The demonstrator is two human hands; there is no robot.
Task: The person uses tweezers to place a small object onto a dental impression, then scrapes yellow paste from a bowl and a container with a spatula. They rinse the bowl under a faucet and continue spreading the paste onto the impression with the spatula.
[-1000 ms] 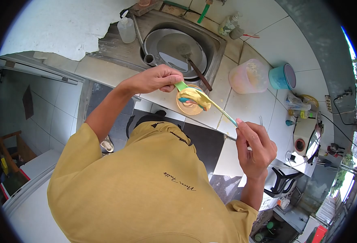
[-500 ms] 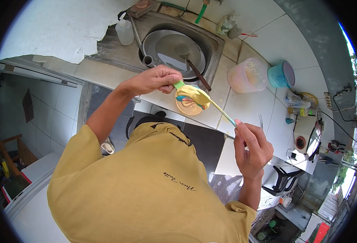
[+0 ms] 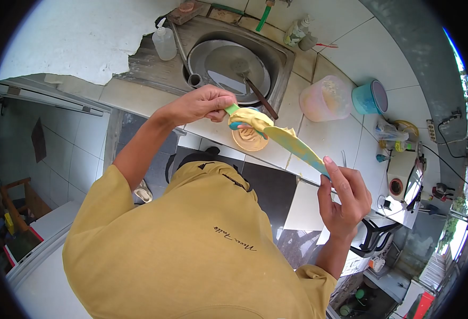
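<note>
In my left hand (image 3: 206, 103) is the light green handle of a spatula (image 3: 233, 109), closed between thumb and fingers. Thick yellow cream covers its head, with blue and pink patches showing. My right hand (image 3: 346, 196) pinches the end of a flat teal scraper (image 3: 297, 148) smeared with yellow. The scraper's far end meets the cream on the spatula. Just below them, a round tub (image 3: 251, 141) of swirled yellow cream is partly hidden by the spatula.
Behind my hands is a metal sink (image 3: 281, 58) holding a large pan (image 3: 234, 49) and a brown-handled turner (image 3: 260, 98). A clear pump bottle (image 3: 164, 43) stands left of it. On the tiled counter, a translucent bucket (image 3: 325, 100) and a teal tub (image 3: 369, 97) stand to the right.
My right hand has moved right and slightly down, with the scraper turned so that its broad face shows. My left hand and the spatula have barely shifted left.
</note>
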